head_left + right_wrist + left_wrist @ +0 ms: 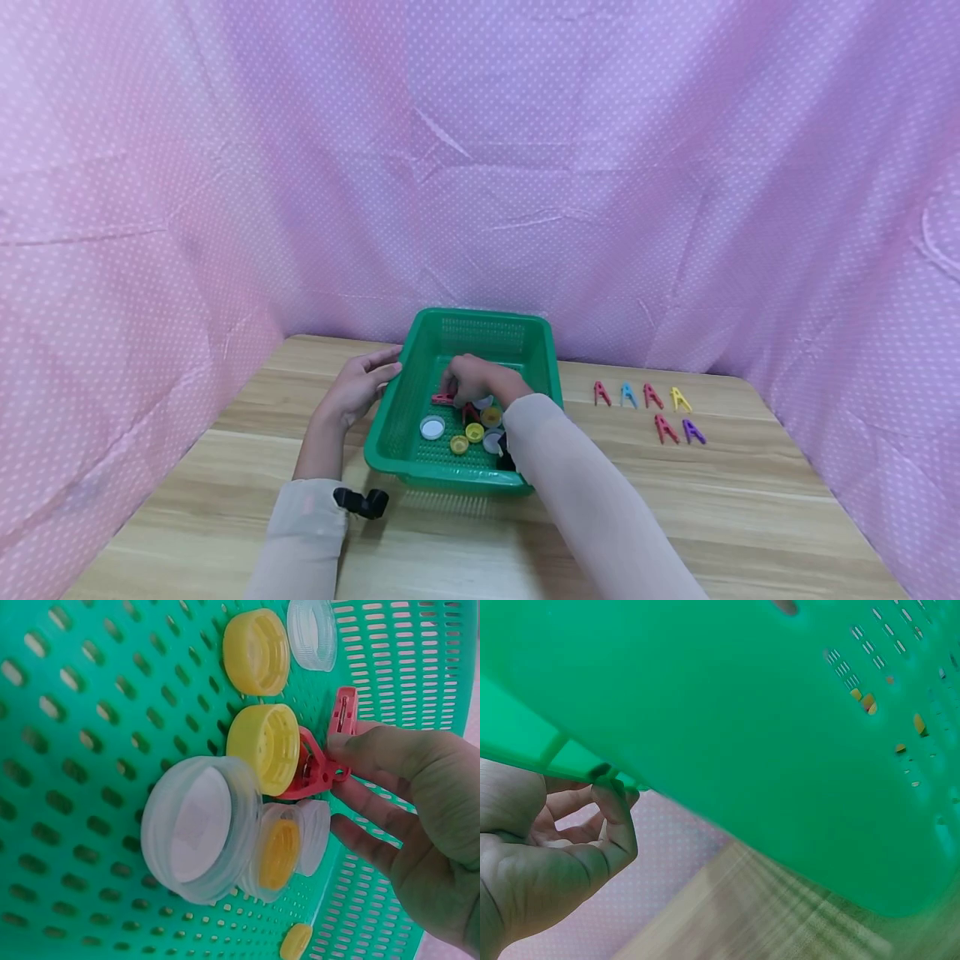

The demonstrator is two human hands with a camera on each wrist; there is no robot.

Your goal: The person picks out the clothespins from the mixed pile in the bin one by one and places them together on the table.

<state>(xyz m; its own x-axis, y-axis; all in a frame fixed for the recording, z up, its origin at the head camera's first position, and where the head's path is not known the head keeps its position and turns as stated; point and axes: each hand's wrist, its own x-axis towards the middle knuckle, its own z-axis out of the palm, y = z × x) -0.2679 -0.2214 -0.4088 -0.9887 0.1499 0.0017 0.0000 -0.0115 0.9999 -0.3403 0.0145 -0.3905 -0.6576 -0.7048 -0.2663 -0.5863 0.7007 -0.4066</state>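
Observation:
A green perforated plastic basket (442, 472) stands on the wooden table, its front end lifted off the tabletop. My left hand (351, 393) holds the left rim, with thumb and fingertips pinching the edge in the left wrist view. Inside the basket, my right hand (474, 380) pinches a red clothespin (344, 712) between thumb and fingers. A second red clothespin (304, 771) lies just below it, partly behind a yellow bottle cap (262, 746). Around them lie more caps, including a large clear one with a white disc (201, 825) and a white cap (432, 427).
Right of the basket, several clothespins lie in two rows: red (602, 393), blue (628, 395) and yellow (680, 399) ones behind, a red one (665, 428) and a purple one (693, 431) in front. Pink dotted cloth (480, 167) hangs around the table (720, 500).

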